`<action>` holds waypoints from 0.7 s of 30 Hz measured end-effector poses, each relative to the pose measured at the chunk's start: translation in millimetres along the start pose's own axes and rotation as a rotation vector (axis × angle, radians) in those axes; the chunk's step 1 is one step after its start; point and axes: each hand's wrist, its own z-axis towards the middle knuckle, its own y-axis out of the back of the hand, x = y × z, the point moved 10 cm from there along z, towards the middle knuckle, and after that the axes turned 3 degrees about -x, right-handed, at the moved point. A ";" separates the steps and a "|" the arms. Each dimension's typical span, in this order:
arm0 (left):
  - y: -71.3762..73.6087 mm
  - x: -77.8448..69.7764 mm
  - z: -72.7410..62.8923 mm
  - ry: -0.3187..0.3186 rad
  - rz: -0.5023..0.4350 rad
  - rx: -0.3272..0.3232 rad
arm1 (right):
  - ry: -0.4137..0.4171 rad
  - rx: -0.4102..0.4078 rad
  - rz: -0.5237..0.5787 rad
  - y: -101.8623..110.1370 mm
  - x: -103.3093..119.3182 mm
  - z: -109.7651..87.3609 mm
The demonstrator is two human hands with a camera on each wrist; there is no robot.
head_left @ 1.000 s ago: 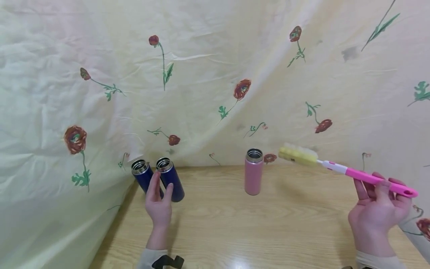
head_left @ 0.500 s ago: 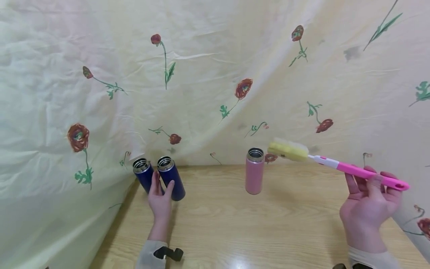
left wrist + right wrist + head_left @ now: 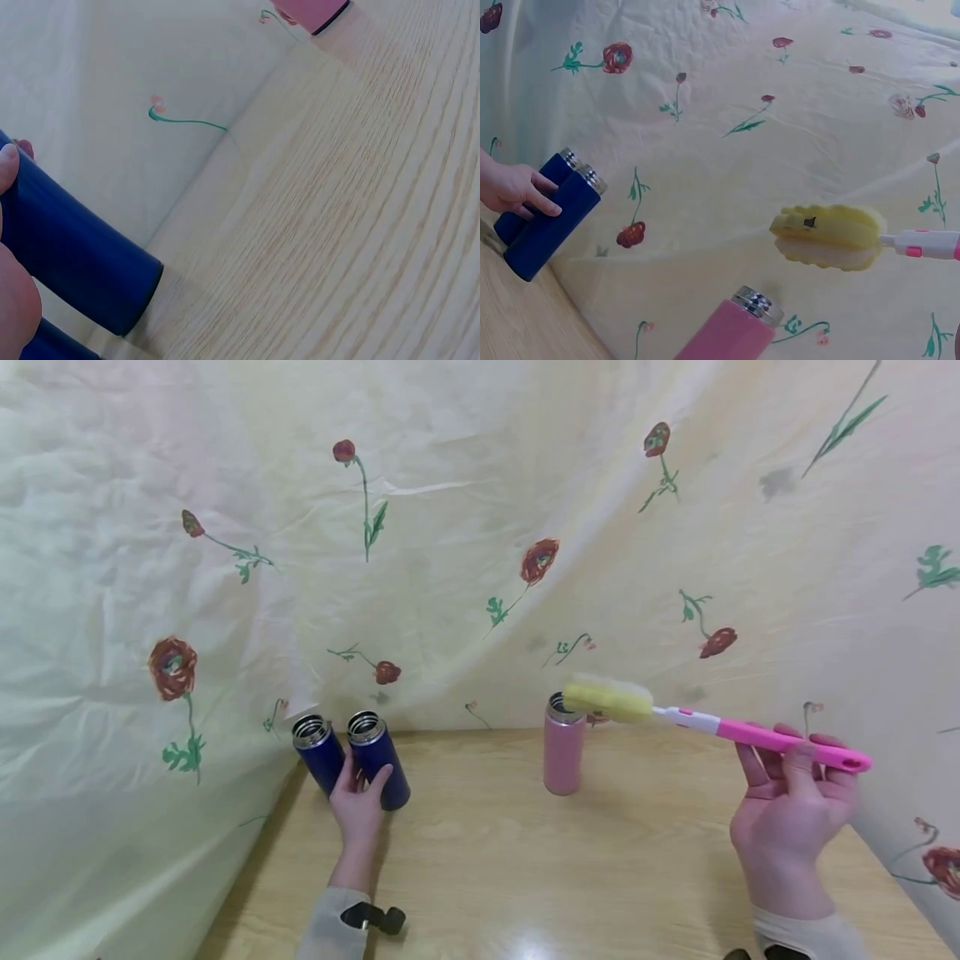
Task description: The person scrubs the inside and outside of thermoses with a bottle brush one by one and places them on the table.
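In the head view my right hand (image 3: 795, 814) holds the pink handle of a bottle brush (image 3: 609, 700), raised above the table. Its yellow sponge head points left and overlaps the mouth of an open pink bottle (image 3: 562, 758). The right wrist view shows the sponge head (image 3: 829, 238) up and to the right of that bottle's metal neck. On the left, my left hand (image 3: 356, 810) grips an uncapped dark blue bottle (image 3: 388, 772), thumb on its right side and fingers between it and a second blue bottle (image 3: 318, 758). The hand partly hides the second bottle.
All the bottles stand on a light wood table (image 3: 480, 852). Cream cloth (image 3: 450, 527) printed with red flowers hangs behind them and along both sides, meeting the table's back edge close to the bottles.
My right hand has moved left with the bottle brush, bringing the sponge head from right of the pink bottle to over its mouth. The left hand stays at the blue bottle.
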 end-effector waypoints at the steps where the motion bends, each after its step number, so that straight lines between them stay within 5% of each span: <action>1: 1.5 0.8 -0.2 0.003 0.000 -0.007 | -0.001 0.012 -0.006 -1.3 -2.6 -2.1; 13: -9.0 3.4 -13.8 0.031 0.028 0.060 | -0.059 0.136 -0.094 -23.7 -33.5 -22.5; 21: -15.2 0.9 -13.2 0.011 0.034 0.107 | -0.103 0.360 -0.205 -75.0 -72.1 -40.5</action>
